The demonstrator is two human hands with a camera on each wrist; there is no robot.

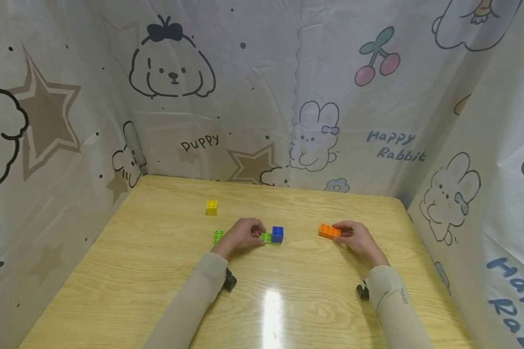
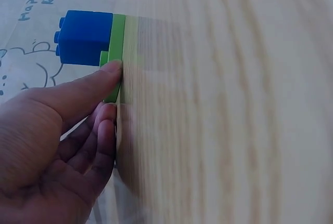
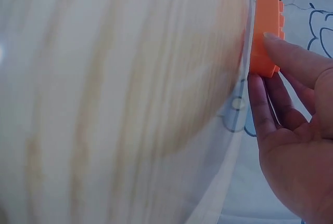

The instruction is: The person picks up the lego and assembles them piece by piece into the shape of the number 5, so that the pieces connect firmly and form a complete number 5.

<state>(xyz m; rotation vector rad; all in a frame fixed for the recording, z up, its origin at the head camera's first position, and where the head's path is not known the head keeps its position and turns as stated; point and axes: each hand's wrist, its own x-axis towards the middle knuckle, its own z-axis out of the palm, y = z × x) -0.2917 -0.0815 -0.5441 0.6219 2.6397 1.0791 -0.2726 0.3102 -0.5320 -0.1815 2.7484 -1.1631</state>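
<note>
My left hand pinches the left end of a thin green brick between thumb and fingers, low at the tabletop. On that brick's right end sits a blue brick, its studs up; the left wrist view shows the blue brick standing much taller than the green one. To the right, my right hand holds the right end of an orange brick. In the right wrist view the thumb lies on the side of the orange brick, with the other fingers behind it.
Beyond the left hand stands a small yellow brick. Another green brick lies left of the left hand, partly hidden by it. The wooden table is bounded by a printed cloth at the back and sides.
</note>
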